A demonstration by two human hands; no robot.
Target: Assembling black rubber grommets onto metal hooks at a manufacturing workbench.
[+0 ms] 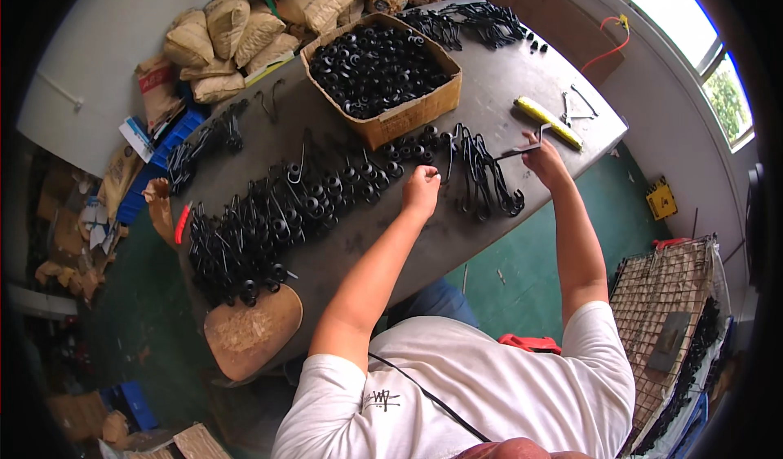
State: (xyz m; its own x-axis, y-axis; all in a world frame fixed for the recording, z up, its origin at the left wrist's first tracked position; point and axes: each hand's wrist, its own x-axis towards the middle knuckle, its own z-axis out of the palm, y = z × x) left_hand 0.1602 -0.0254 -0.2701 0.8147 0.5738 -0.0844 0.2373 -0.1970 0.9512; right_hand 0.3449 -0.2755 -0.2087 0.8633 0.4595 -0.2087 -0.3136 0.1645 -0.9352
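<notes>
My right hand is closed around a dark bent metal rod above the table's right part. The rod points left toward a bunch of black metal hooks lying on the tabletop. To the left of that bunch my left hand is closed with its fingertips pinched together. Whatever it may hold is too small to make out. Just beyond it lie several black round pieces with holes. A long row of black hooks carrying such round pieces stretches across the table's left side.
A cardboard box full of black round pieces stands mid-table. Beyond lie more black hooks. A yellow tube-shaped thing lies at the right. A red-handled tool and a wooden stool are at the left. Stacked sacks line the wall.
</notes>
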